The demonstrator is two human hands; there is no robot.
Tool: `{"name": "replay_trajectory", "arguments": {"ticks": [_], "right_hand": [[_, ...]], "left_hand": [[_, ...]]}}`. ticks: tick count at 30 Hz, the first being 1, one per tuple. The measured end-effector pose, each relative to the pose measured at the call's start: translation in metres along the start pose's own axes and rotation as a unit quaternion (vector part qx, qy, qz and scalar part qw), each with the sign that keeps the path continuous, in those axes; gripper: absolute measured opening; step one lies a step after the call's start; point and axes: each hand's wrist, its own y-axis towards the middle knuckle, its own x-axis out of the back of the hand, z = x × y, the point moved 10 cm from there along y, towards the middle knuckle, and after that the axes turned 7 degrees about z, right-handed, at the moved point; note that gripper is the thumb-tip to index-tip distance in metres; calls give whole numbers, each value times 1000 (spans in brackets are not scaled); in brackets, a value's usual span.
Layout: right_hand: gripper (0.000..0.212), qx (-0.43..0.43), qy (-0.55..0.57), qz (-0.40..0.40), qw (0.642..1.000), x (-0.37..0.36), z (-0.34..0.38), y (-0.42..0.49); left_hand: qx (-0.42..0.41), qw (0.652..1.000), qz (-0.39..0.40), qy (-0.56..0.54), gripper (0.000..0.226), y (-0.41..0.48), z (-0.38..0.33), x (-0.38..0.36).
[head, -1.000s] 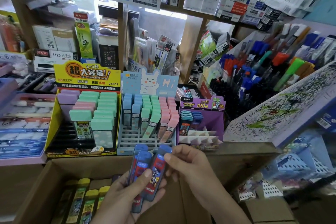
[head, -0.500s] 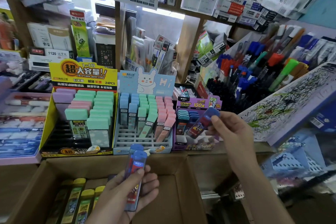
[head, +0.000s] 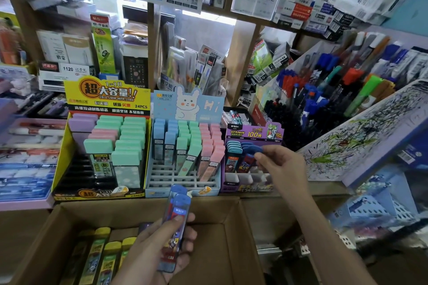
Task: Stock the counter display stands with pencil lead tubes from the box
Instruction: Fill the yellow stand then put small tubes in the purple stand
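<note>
- Through the head camera I am seeing the right hand [head: 280, 166] pinching the blue cap of one pencil lead tube [head: 253, 150] between thumb and fingertips. The tube's lower end is sitting among the other tubes at the back of the purple stand [head: 252, 132].
- The left hand [head: 159, 247] is gripping a pair of blue-capped tubes [head: 177, 213] upright over the cardboard box [head: 208, 206], thumb lying across their front. The two hands are working well apart.
- Yellow-capped tubes [head: 102, 252] are lying side by side in the box's left half, partly hidden by the left wrist.
- The held pair is covering part of the front edge of the light-blue bunny stand [head: 185, 178], which is sitting between the purple stand and a yellow stand [head: 60, 164] of mint, pink and lilac cases.
- The white front slots [head: 243, 178] are showing just below the right hand, which is hiding the purple stand's right side.
- A scribbled test pad [head: 361, 136] is slanting in just right of the right forearm, with a crowded pen rack [head: 324, 90] behind it.
</note>
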Motion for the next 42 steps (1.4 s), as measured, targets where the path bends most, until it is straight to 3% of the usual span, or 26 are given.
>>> {"name": "replay_trajectory", "arguments": {"ticks": [9,13,20,25,31,42], "right_hand": [[15,-25,-17,-18,999,-5,-19,3],[16,-10,-61,-28,998,-2,-14,0],[12,-4,-11,-20,1000,-7,2,-22],[8,-51,53,83,994,-51,11,-50],[16,-125,94,239,958,-116,9,-88],[15,-133,187,227,947,-112,12,-88]], "left_hand": [[35,991,-4,-127,46,2,4,-13],[41,991,-22,-127,50,4,9,-6],[25,995,-49,-89,45,-1,9,0],[6,996,-56,-72,36,-10,2,-1],[-6,995,-80,-50,40,-14,-3,-3],[-43,994,-95,-44,38,-13,-10,-2]]}}
